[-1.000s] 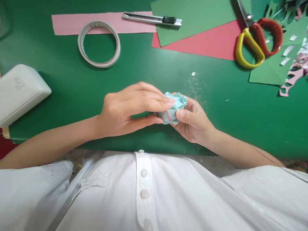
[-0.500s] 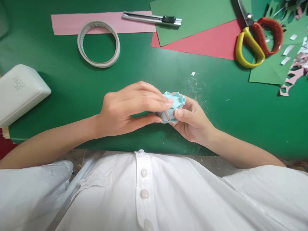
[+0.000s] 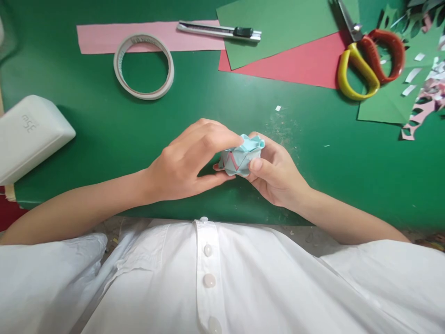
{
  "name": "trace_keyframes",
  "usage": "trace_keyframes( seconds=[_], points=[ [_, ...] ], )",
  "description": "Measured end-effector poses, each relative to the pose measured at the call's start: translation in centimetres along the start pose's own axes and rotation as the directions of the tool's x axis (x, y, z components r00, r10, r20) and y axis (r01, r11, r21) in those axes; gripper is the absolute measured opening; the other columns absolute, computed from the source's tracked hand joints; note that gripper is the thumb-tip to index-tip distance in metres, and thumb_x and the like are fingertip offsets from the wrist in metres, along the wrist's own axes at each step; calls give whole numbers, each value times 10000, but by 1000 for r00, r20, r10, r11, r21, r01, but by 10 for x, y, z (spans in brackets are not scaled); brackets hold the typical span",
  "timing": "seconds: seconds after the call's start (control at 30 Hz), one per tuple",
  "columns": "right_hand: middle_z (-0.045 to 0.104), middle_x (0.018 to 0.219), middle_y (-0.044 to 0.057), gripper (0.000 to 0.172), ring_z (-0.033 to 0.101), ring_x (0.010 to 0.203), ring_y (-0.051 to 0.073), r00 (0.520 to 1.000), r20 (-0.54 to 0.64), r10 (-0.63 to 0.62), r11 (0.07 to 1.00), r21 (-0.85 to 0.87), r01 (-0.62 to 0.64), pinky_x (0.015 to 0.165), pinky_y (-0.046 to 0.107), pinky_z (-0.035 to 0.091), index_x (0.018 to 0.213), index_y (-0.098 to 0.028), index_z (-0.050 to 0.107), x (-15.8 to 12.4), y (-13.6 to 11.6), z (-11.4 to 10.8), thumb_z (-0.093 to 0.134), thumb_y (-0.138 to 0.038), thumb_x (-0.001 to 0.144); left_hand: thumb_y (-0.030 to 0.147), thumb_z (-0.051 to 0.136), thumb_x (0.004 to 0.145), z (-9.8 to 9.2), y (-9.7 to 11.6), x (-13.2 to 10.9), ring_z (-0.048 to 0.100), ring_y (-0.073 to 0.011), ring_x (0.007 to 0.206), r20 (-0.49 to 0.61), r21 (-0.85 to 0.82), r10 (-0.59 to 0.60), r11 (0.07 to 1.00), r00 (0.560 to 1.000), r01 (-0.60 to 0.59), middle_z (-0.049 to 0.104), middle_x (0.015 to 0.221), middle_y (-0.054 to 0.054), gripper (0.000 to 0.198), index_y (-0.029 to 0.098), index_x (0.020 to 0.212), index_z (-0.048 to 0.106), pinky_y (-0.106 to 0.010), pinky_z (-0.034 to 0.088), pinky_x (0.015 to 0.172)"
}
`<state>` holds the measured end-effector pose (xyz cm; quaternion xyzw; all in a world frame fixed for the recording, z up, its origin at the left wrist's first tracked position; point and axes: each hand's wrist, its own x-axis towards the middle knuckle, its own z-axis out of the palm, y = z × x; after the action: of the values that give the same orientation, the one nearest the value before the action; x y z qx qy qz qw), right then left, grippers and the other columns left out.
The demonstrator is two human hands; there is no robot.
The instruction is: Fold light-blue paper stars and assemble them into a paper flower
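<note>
A small light-blue folded paper piece, with pointed flaps at its top and pinkish lines on its side, is between my hands above the green table. My right hand grips its right side, the thumb pressed on the front and the fingers behind. From the left, my left hand closes on it: fingertips at the upper flaps, thumb at the lower edge. The part of the paper piece behind my fingers is hidden.
Along the back lie a pink strip, a tape roll, a utility knife, green paper, red paper and scissors. Cut scraps lie far right. A white box-like device stands left.
My left index finger has bent and drawn back from the top toward the flaps' left edge. The paper piece has shifted slightly left and tilted, showing more of its side.
</note>
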<state>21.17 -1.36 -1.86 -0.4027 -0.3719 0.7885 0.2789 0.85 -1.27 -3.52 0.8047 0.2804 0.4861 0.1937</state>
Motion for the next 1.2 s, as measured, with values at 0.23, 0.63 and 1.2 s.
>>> trace_keyframes(
  seconds=[0.23,0.63,1.2],
  points=[
    [519,1222,-6,603,632,1065,205,917,89,-388,839,-379,392,902,379,592,1073,-344,475,-7,-7,-8,887,-455,646,295,720,843,-2,3,-4,701,-183,930,-115,-96,-216,974,970,205,689,1056,-28,381,247,1197,586,-322,619,757],
    [634,949,44,247,606,874,238,771,150,-619,448,-739,503,770,409,508,852,-282,578,-3,-5,-6,771,-261,699,357,641,898,6,7,-12,706,-205,989,132,-219,-355,900,926,376,717,1073,-30,267,272,1147,596,-331,641,810],
    [639,898,0,348,622,777,143,897,17,-441,748,-546,378,694,303,565,969,-246,573,-1,-1,0,825,-350,753,248,823,729,2,24,2,685,-168,984,232,-379,-716,557,659,739,677,1041,-28,392,214,1032,576,-324,605,885]
  ],
)
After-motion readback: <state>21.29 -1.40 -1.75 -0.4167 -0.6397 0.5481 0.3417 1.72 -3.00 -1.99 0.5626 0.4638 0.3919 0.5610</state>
